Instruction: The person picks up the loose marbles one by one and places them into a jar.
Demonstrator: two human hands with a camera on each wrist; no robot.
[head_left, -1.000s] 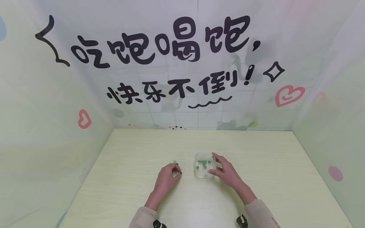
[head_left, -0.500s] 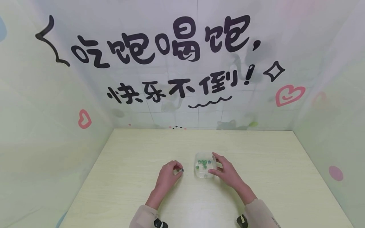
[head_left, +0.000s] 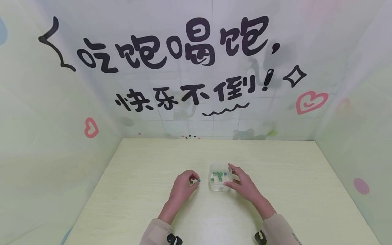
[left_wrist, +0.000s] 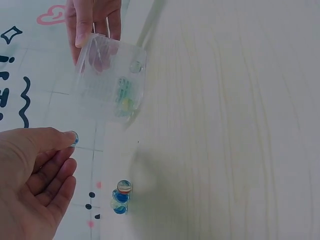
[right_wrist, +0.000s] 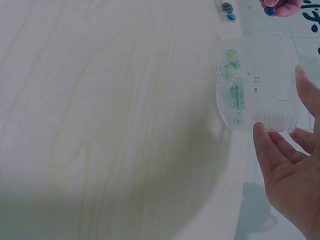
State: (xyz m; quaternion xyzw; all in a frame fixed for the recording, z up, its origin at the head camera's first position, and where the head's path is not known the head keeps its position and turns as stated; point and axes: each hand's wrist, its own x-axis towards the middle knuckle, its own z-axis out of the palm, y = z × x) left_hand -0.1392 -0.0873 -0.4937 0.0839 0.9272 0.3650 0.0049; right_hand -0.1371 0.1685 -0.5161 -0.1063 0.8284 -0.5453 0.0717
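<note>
My left hand (head_left: 183,186) pinches a blue glass marble (left_wrist: 74,137) between thumb and fingertips, raised above the table and left of the box. My right hand (head_left: 243,183) grips the right side of a clear plastic box (head_left: 216,187), thumb in front and fingers behind. Several green and bluish marbles (right_wrist: 231,56) lie inside the box. In the left wrist view, a short row of loose marbles (left_wrist: 120,195) sits on the table near my left hand. The head view mostly hides that row behind the hand.
A pale wood-grain table (head_left: 147,156) lies under both hands. Behind it rises a printed backdrop (head_left: 171,80) with large black lettering, and side panels stand at left and right.
My left hand has lifted the blue marble and moved right and slightly back toward the box. My right hand and the box have stayed in place.
</note>
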